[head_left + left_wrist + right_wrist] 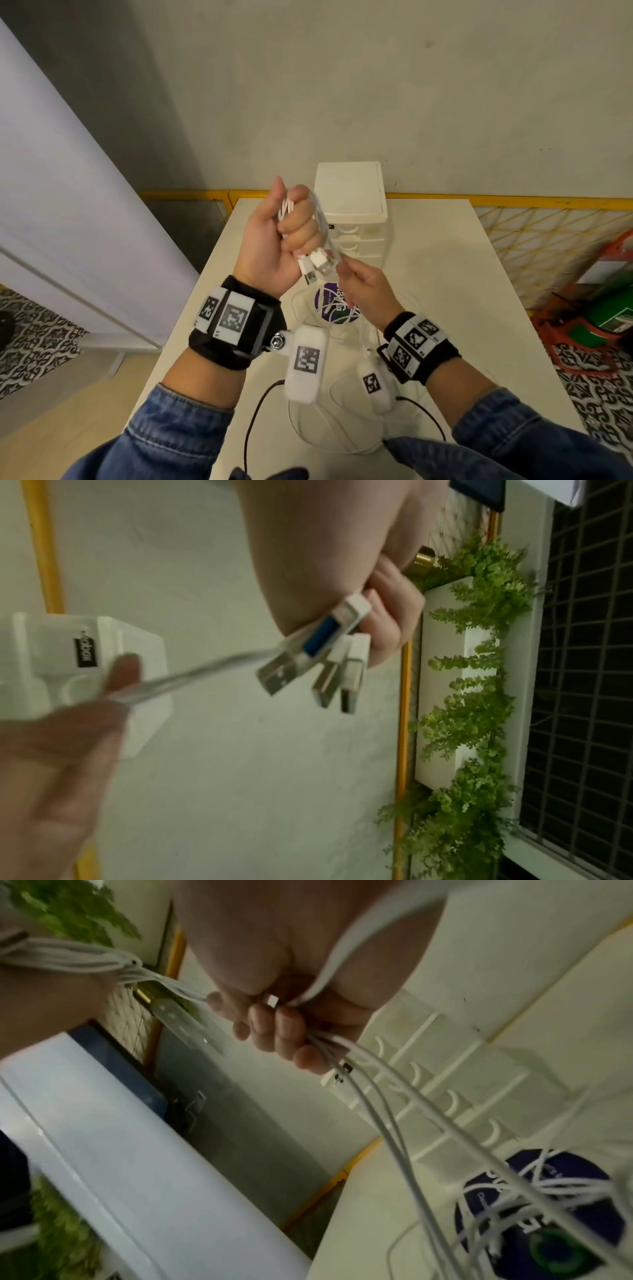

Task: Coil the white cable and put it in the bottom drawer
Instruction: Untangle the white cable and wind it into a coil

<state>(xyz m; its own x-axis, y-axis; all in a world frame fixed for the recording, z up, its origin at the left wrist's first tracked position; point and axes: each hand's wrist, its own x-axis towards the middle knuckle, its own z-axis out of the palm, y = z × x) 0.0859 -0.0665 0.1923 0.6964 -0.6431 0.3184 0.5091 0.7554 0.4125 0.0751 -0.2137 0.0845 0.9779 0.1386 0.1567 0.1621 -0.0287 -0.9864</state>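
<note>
The white cable (320, 222) is wound in loops through my raised left hand (291, 226), which grips the bundle in a fist. Three USB plugs (308, 656) stick out below the fist. My right hand (359, 284), just beneath, pinches the strands (394, 1112) running down to the table. The slack lies tangled over a purple disc (334, 305). Behind the hands stands the white drawer unit (349, 202), with its drawer fronts (445, 1085) shut. Its lowest drawer is partly hidden by my hands in the head view.
The white table (462, 308) holds the drawer unit at its far edge, against the wall. A yellow wire fence (548, 233) runs behind and to the right. Black sensor leads (253, 418) trail from my wrists. A red and green object (616, 308) stands on the floor to the right.
</note>
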